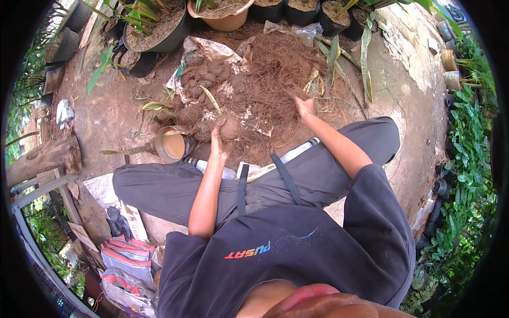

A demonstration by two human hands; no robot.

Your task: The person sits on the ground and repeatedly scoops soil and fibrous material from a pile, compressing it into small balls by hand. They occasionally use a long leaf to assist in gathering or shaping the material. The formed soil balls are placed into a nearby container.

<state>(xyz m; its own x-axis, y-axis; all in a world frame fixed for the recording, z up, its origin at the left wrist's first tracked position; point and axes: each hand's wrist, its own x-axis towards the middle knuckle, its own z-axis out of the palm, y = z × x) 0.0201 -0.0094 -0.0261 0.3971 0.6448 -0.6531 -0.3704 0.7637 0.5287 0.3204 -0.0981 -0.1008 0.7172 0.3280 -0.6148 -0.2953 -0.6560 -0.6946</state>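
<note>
My left hand (pixel 218 140) is closed around the near side of a brown, round root ball (pixel 231 127). A single pale green leaf (pixel 210 99) sticks up behind the ball. My right hand (pixel 304 107) reaches to the right edge of a loose heap of brown coconut fibre (pixel 281 66), its fingers closed on some strands and partly hidden by them. Left of the fibre lies dark wet soil (pixel 204 77) on a spread-out white sack (pixel 209 47). More brown clumps sit just left of the ball.
A tub of murky brown water (pixel 172 145) stands left of my left hand. Potted plants in black pots (pixel 159 40) and a terracotta-coloured pot (pixel 221 20) line the far side. Long cut leaves (pixel 366 61) lie at the right. A log (pixel 45 159) and folded sacks (pixel 127 259) are at left.
</note>
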